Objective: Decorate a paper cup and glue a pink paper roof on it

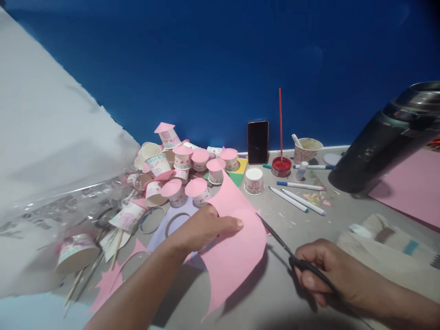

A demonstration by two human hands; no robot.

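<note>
In the middle of the head view, my left hand (209, 225) grips a sheet of pink paper (237, 261), thumb lying on top. The sheet's right edge is cut in a curve, and its lower corner ends in a point. My right hand (319, 270) is closed round the handles of dark scissors (278, 238). Their blades reach the paper's right edge; the tips are partly hidden there. Behind the sheet stand several small paper cups with pink cone roofs (197, 188). A white paper cup (254, 182) with drawn windows stands roofless just beyond the paper.
Several felt-tip pens (300, 185) and paper scraps lie right of centre. A phone (257, 142) leans on the blue wall beside a red paint pot (281, 166) with an upright stick. A large dark flask (381, 142) leans at right. Pink offcuts (110, 284) lie front left.
</note>
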